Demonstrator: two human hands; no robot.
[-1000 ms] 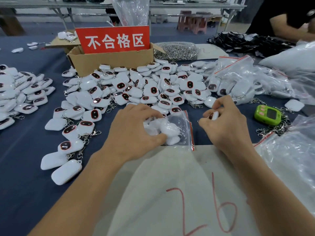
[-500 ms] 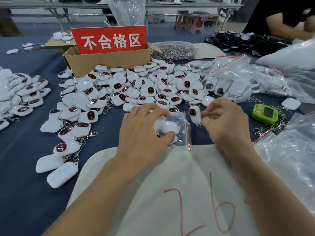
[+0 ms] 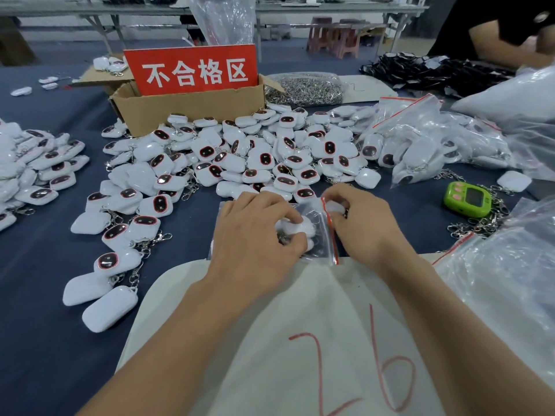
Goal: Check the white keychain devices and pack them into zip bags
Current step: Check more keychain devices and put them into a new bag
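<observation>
Table, dark blue cover. Lying on it: central heap of white keychain devices; second heap at left; cardboard box behind; bag of metal rings beside the box; filled zip bags at right; green timer; white sheet marked 26, near edge

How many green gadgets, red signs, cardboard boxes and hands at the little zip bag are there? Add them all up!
Green gadget: 1
Red sign: 1
Cardboard box: 1
Hands at the zip bag: 2 (left hand, right hand)
Total: 5
</observation>
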